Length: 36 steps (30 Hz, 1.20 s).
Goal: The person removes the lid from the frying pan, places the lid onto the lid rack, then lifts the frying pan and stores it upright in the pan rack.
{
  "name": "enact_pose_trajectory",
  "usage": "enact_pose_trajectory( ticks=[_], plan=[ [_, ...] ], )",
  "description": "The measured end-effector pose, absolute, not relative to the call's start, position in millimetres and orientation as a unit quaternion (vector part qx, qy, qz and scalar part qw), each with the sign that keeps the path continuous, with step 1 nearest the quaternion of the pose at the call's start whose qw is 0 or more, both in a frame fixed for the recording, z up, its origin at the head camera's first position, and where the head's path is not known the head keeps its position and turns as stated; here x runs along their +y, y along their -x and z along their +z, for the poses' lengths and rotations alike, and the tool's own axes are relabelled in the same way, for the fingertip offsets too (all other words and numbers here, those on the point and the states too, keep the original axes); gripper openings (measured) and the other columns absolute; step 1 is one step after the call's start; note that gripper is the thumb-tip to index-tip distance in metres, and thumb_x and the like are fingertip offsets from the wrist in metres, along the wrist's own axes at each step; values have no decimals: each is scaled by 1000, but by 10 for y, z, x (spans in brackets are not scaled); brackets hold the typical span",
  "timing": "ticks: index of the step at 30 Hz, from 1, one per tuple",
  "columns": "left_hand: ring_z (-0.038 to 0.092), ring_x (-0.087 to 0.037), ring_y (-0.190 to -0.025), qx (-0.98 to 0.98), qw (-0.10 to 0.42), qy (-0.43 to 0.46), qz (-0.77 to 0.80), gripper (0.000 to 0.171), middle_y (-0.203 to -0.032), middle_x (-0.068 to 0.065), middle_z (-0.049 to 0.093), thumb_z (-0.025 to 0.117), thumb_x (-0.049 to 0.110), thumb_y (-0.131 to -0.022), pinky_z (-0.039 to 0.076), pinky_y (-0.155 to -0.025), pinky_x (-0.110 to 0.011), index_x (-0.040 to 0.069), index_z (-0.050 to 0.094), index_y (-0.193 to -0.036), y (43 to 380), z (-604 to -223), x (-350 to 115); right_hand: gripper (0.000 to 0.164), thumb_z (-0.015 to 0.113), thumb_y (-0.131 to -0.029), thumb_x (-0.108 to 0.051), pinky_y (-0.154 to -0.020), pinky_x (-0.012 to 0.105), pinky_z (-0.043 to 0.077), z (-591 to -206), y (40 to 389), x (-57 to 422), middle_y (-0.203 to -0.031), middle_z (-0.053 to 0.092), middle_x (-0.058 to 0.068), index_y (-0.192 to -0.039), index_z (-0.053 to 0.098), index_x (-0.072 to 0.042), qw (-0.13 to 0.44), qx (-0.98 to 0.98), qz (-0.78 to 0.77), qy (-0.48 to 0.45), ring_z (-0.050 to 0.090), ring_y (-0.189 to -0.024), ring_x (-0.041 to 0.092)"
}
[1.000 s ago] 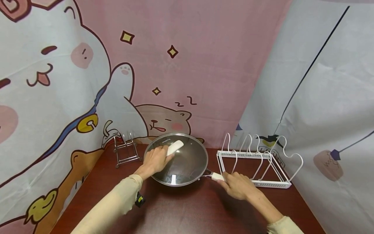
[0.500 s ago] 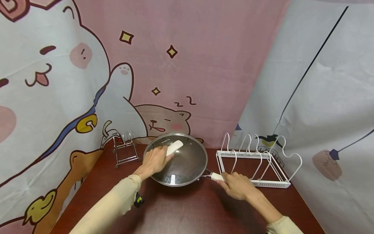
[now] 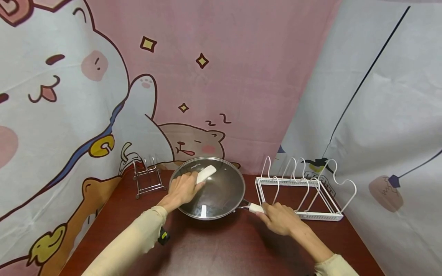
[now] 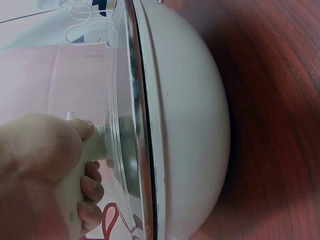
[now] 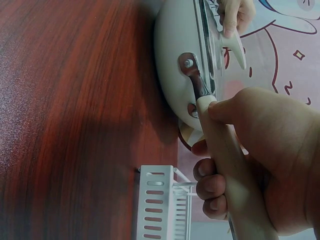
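Note:
A white wok [image 4: 192,115] stands on the dark red table, covered by a clear glass lid [image 3: 221,191] with a metal rim. My left hand [image 3: 184,188] grips the lid's white handle [image 3: 206,174]; in the left wrist view its fingers curl round that handle above the glass. The wok's long pale handle [image 5: 225,155] points to the right, and my right hand [image 3: 281,218] grips it, thumb along the top and fingers wrapped beneath. The lid sits on the wok's rim all round. My right palm hides the handle's far end in the head view.
Just behind my right hand stands a white rack [image 3: 319,216] with tall curved wire dividers. A small metal wire rack [image 3: 150,188] is at the back left. A printed cloth [image 3: 241,76] hangs behind the table [image 3: 214,253].

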<state>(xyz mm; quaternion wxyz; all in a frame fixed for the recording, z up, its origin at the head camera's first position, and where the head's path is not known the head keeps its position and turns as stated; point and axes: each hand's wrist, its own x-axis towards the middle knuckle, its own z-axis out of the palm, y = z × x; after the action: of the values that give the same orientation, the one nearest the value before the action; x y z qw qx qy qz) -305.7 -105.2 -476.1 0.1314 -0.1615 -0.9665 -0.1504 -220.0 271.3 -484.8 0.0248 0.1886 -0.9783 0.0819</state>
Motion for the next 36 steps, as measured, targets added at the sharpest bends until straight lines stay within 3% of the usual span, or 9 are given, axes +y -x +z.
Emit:
enact_pose_trajectory(
  ticks=[36],
  plan=[
    [64,-24,-67,-961,153,163,-165,40,-86,-6,65,75,45,-109,47,-54,-40,9,69,-124,2953,-4627,-1150,27,71,-110,-44,-57,47,52,-4818,2180,2688,-76,69,6,-98,63,-20,22,-978,84,-190,70,-67,26]
  ],
)
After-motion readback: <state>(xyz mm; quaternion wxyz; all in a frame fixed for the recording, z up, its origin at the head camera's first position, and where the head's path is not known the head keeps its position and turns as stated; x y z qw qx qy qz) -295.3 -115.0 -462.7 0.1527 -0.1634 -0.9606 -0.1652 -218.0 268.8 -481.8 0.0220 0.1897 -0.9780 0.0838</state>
